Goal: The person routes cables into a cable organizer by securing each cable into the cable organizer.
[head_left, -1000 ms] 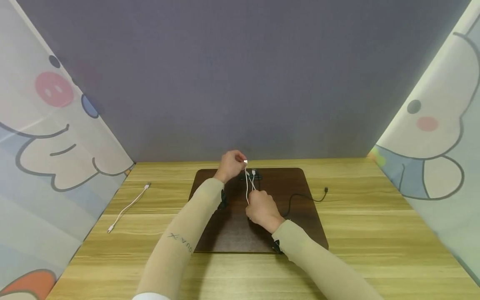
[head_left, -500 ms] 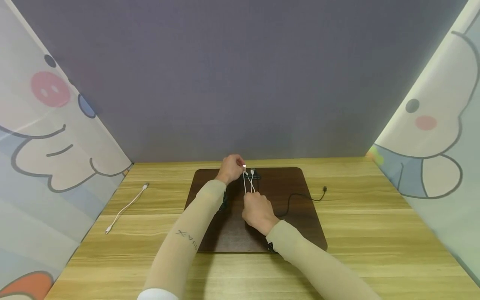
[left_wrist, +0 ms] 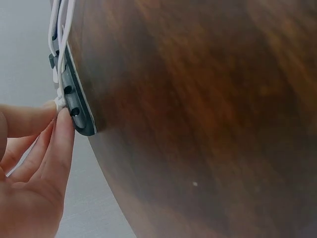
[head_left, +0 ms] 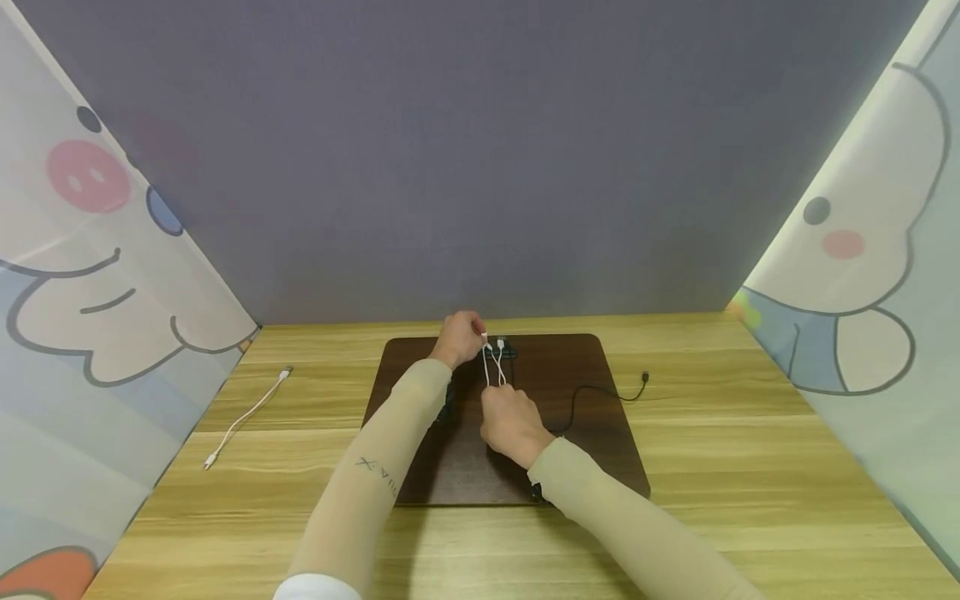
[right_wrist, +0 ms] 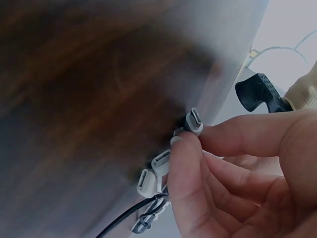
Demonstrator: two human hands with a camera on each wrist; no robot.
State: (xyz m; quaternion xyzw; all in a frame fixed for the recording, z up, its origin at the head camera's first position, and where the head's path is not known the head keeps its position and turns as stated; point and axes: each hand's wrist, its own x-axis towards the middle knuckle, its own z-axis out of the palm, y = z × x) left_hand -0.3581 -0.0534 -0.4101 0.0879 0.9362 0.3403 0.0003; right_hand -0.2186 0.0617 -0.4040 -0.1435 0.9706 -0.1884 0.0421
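Note:
At the far edge of the dark brown board (head_left: 465, 467), my left hand (head_left: 457, 339) pinches the end of a white cable (left_wrist: 60, 102) between thumb and fingertips, right against a dark slotted holder (left_wrist: 79, 101). Other white cables run along that holder. Nearer the board's middle, my right hand (head_left: 512, 425) holds the lower ends of the white cables. Its thumb and finger pinch a white USB-C plug (right_wrist: 194, 121) in the right wrist view. Two more white USB-C plugs (right_wrist: 161, 161) hang beside the fingers. Whether the pinched cable end sits in a slot is hidden.
A short white USB cable (head_left: 247, 417) lies on the wooden table (head_left: 712, 500) at the left. A black cable (head_left: 592, 389) trails off the board's right side. Behind the table stands a grey panel (head_left: 480, 167).
My left hand has lowered the white cable end from above the holder down against it. The right hand has shifted slightly, still gripping the lower cable ends.

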